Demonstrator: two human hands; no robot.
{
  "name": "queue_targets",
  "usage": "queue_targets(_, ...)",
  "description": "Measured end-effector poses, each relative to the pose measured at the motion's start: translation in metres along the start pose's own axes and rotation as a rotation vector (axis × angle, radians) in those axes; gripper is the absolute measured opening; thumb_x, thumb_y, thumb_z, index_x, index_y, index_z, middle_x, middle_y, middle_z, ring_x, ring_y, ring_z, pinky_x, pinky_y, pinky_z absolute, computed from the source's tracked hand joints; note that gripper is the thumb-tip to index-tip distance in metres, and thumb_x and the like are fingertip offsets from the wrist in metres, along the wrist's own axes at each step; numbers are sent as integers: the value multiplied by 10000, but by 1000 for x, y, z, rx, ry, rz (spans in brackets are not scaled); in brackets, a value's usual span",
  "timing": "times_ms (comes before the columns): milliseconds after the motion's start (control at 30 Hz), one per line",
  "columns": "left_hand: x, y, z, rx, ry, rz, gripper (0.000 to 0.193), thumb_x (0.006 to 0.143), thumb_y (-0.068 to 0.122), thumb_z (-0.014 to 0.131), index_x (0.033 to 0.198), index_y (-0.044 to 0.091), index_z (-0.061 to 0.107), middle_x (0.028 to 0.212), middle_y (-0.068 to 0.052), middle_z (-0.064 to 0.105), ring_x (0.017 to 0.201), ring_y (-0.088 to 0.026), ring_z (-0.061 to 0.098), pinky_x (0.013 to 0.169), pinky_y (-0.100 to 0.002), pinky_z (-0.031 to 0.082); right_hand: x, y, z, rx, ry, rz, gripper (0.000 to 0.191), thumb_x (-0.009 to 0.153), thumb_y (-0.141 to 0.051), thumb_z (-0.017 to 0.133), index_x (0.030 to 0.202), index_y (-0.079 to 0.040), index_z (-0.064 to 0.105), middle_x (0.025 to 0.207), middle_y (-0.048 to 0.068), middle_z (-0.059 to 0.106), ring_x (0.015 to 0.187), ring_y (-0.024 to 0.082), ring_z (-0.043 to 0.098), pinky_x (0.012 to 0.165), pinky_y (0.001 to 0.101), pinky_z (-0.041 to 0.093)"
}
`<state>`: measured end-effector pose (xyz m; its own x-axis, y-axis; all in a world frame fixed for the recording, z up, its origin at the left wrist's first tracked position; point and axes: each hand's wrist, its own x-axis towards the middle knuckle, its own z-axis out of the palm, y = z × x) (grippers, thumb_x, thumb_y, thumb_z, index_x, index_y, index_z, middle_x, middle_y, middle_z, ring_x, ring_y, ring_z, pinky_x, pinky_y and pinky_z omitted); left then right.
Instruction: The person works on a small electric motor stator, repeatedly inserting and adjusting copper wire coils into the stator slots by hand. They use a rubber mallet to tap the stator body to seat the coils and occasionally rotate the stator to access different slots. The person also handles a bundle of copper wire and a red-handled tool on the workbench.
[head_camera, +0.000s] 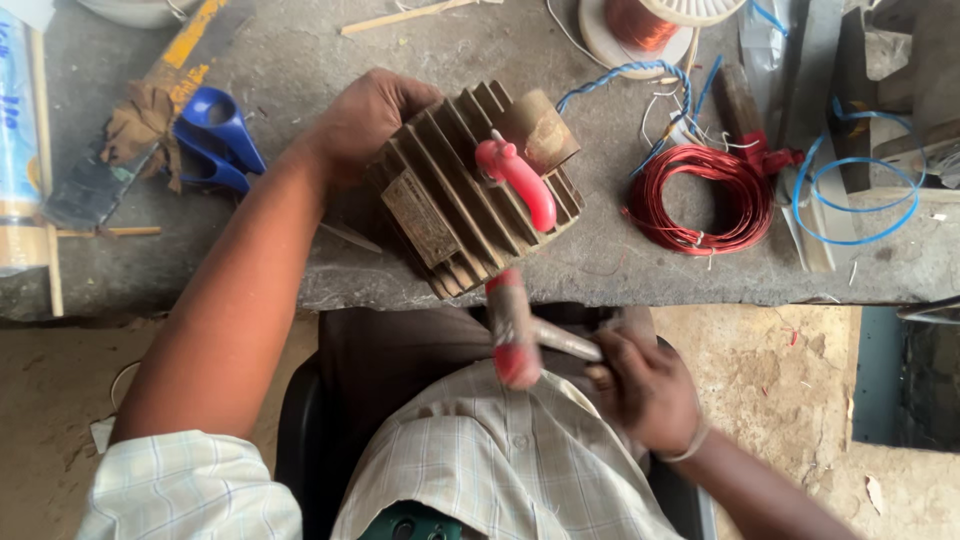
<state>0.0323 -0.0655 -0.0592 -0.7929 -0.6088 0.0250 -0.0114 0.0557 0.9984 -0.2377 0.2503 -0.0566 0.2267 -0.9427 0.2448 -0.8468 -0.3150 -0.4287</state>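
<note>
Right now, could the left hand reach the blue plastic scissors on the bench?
Probably yes. The left hand grips the ribbed brown metal motor casing, and the blue plastic scissors lie close beside its wrist with nothing between them. It would have to release the casing first.

The grey stone worktop (300, 60) carries a ribbed metal motor housing (470, 190) near its front edge. To its right lies a coil of red copper wire (705, 200), then a loop of blue wire (860, 195). A blue plastic handle (215, 140) lies on the left, beside a flat wooden strip (140, 110).
</note>
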Motion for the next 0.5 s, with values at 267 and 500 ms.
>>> queue_targets(267,0,0,0,-10,-19,1,292,926,220,789,1152,36,770,985,-87,797,808,-124,752,729,-281,641,54,35,-73,-448,-112,-312,382,830,-197,786,1148,-51,631,875,89,682,636,255,670,503,397,536)
queue_targets(500,-1,3,-1,76,5,-32,261,923,214,788,1110,33,775,965,-87,797,787,-127,747,712,-287,632,56,37,-79,-369,-164,-251,350,820,-255,756,1102,-73,658,807,59,649,606,260,653,490,408,518)
